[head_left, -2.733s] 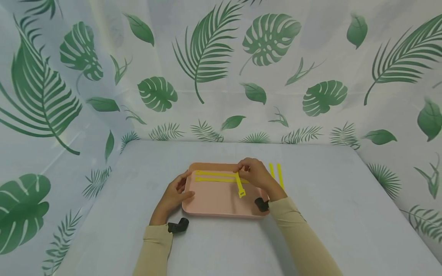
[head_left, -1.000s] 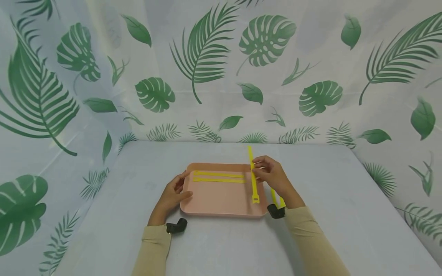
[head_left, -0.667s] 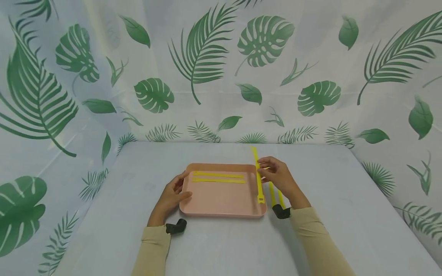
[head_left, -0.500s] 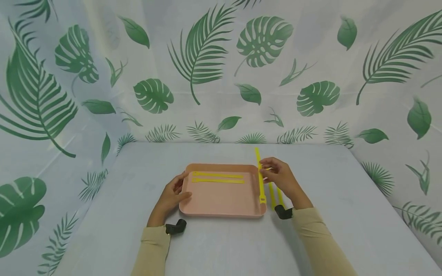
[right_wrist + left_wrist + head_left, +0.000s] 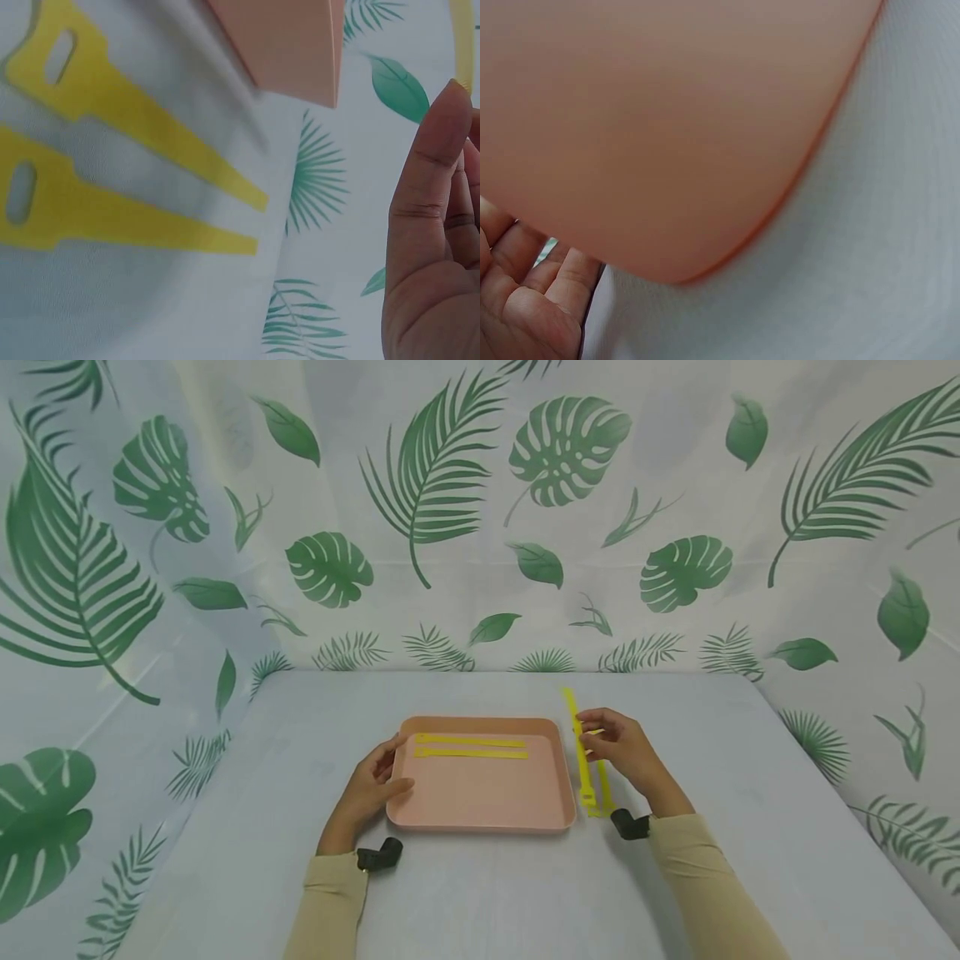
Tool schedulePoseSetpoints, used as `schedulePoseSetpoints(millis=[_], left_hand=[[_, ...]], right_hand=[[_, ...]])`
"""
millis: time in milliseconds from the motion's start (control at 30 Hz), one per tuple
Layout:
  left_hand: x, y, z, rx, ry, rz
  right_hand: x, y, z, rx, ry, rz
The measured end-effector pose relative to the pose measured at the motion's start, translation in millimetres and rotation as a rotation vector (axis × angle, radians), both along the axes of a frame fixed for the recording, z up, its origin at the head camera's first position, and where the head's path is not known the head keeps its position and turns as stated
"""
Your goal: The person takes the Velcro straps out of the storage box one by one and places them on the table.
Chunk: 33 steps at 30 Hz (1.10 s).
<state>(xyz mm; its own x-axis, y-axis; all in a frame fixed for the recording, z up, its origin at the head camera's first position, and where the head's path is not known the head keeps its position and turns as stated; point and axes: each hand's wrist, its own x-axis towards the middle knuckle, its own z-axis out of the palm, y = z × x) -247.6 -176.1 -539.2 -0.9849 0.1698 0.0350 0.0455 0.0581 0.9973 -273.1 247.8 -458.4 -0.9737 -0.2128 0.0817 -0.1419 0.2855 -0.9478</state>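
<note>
My right hand [image 5: 626, 752] pinches a yellow hook-and-loop cable tie [image 5: 582, 770] between thumb and fingertips, just right of the pink tray [image 5: 480, 797]. The tie hangs nearly upright, its slotted head downward; the right wrist view catches only a blurred piece of this held tie [image 5: 463, 45] at the thumb tip. Two more ties [image 5: 172, 146] lie on the table beneath that hand, partly hidden in the head view. Inside the tray, two ties [image 5: 472, 753] lie parallel along the far side. My left hand [image 5: 371, 785] grips the tray's left edge, thumb over the rim.
The tray stands on a pale tablecloth [image 5: 465, 893]. Behind and at both sides hangs a white leaf-print curtain [image 5: 450, 593]. Each wrist carries a small black camera [image 5: 380, 855].
My right hand has lifted a tie from over the tray and carried it rightward past the tray's right rim, above the two ties on the table. The left hand keeps its hold.
</note>
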Motion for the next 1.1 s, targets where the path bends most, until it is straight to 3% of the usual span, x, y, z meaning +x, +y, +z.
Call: schedulePoseSetpoints(millis=[433,700,1100], left_hand=[[1.7,-1.1,2.6,-0.027,0.003,0.010],[1.0,-1.4,1.5,-0.018,0.000,0.004],[2.3,-0.8,1.3,-0.005,-0.013,-0.019]], right_hand=[[-1.9,24.3,0.1,0.074,-0.041,-0.028],[-5.4,39.0,-5.4,0.159,-0.144,-0.052],[-7.3,54.5,-12.2,0.204,-0.259,-0.088]])
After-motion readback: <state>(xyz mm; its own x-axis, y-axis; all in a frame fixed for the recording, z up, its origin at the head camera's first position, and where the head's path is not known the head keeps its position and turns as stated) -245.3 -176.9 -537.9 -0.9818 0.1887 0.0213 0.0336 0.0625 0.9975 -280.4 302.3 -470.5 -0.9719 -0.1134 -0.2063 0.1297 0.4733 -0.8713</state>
